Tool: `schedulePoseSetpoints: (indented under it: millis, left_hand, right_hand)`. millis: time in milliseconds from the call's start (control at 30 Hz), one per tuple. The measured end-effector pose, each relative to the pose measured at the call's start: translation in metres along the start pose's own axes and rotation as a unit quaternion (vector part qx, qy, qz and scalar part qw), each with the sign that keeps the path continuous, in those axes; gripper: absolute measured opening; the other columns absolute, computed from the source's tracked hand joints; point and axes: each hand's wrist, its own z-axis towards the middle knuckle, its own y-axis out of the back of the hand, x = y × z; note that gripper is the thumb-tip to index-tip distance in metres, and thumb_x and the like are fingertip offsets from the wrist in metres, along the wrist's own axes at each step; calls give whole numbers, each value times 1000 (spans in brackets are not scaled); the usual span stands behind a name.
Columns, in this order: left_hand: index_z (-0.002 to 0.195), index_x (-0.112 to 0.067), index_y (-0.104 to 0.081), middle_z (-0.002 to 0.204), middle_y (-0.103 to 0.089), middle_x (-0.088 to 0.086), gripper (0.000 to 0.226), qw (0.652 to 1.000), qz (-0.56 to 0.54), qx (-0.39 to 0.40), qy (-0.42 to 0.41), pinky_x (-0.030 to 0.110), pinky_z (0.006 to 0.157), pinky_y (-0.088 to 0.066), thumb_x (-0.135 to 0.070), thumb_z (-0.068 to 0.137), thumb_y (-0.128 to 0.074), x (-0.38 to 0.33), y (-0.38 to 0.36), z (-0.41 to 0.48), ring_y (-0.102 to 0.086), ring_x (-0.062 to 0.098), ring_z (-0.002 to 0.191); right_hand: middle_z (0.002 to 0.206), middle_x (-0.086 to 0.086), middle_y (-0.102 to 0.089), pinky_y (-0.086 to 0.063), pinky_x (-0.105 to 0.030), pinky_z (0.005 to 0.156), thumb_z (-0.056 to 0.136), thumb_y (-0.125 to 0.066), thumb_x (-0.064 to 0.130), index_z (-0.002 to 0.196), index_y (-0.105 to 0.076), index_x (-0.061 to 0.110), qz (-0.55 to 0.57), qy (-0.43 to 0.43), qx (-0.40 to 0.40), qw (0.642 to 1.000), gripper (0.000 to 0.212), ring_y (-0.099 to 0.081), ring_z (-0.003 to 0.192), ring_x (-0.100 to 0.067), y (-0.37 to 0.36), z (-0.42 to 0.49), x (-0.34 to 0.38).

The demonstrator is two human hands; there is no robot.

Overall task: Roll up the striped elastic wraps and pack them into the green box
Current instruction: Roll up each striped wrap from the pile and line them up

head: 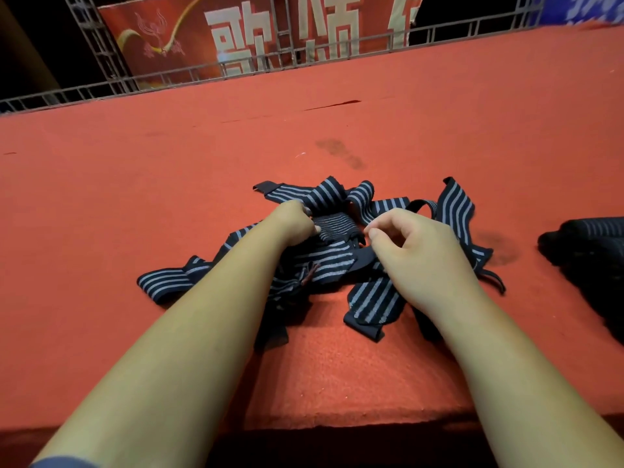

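A tangled pile of dark navy elastic wraps with pale stripes point(368, 298) lies on the red carpeted surface point(169, 184) in front of me. In the middle of the pile sits a partly rolled wrap point(336, 226). My left hand point(293, 221) grips the left end of that roll, fingers curled round it. My right hand point(415, 251) hovers at the roll's right side with fingers curled; thumb and forefinger seem to pinch the wrap's edge there. No green box is in view.
A dark bundle with faint stripes point(587, 255) lies at the right edge. The carpeted platform drops off just below my forearms. A metal truss railing point(236, 67) and a red banner point(189, 35) run along the far edge.
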Motion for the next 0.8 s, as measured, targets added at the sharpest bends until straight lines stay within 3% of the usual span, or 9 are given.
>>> schedulePoseSetpoints:
  millis: [67, 200, 267, 333, 433, 500, 567, 700, 800]
  left_hand:
    - [133, -11, -72, 132, -72, 9, 40, 999, -37, -33, -13, 36, 106, -51, -24, 97, -81, 3, 1, -2, -66, 29, 127]
    - [104, -14, -73, 86, -69, -3, 8, 987, -131, -65, -63, 25, 73, -51, -18, 99, -78, -1, 6, -19, -67, 16, 83]
    - [99, -16, -72, 83, -69, -9, 4, 973, -185, -89, -105, 24, 72, -51, -16, 101, -74, -10, 14, -35, -63, 5, 73]
    - [96, -22, -71, 82, -70, -11, 7, 959, -217, -114, -146, 27, 73, -50, -19, 103, -72, -21, 25, -51, -63, 3, 72]
    - [98, -27, -71, 90, -77, -5, 5, 936, -268, -134, -186, 38, 86, -61, -25, 103, -69, -36, 43, -76, -73, 15, 85]
    - [101, -24, -73, 99, -81, 5, 3, 918, -315, -117, -209, 50, 94, -63, -23, 102, -70, -45, 51, -93, -78, 23, 94]
    - [105, -16, -73, 102, -81, 10, 3, 900, -363, -103, -219, 47, 89, -64, -16, 103, -70, -54, 58, -108, -77, 22, 91]
    - [111, -10, -72, 92, -78, 1, 7, 880, -418, -79, -212, 24, 64, -58, -12, 105, -69, -67, 65, -132, -74, 10, 78]
    - [120, -7, -72, 94, -78, 0, 17, 874, -447, -56, -184, 25, 60, -56, -14, 106, -67, -68, 64, -144, -73, 12, 75]
  right_hand:
    - [83, 19, -71, -40, -10, 61, 102, -64, 28, 94, -74, 35, 4, -2, 3, 1000, 15, -65, 76, 0, 1, -2, 3]
    - [82, 18, -72, -48, -21, 61, 103, -63, 28, 95, -74, 35, 15, -9, -4, 1000, 16, -66, 72, -1, 5, -4, 6]
    - [82, 16, -70, -44, -22, 61, 103, -64, 26, 101, -74, 35, 20, -13, -13, 1000, 14, -63, 65, 1, 6, -3, 6]
    - [93, 16, -68, -45, -24, 67, 102, -65, 26, 111, -73, 36, 18, -22, -18, 999, 15, -61, 65, 0, 5, -2, 6]
    - [117, 17, -66, -51, -28, 88, 101, -68, 31, 129, -69, 33, 11, -30, -25, 999, 28, -62, 89, 6, 7, -1, 11]
    - [119, 19, -68, -49, -23, 85, 100, -70, 38, 133, -65, 37, 44, -40, -32, 998, 33, -64, 94, 8, 10, -2, 17]
    - [110, 22, -73, -52, -21, 86, 100, -71, 42, 127, -66, 40, 95, -42, -42, 994, 28, -67, 96, 9, 13, -2, 22]
    - [101, 18, -79, -59, -34, 90, 101, -71, 40, 116, -73, 36, 175, -26, -65, 982, 16, -74, 96, 0, 20, -2, 32]
    - [101, 16, -81, -57, -27, 83, 103, -71, 40, 110, -77, 32, 251, -33, -60, 966, 12, -76, 95, -1, 26, -4, 35]
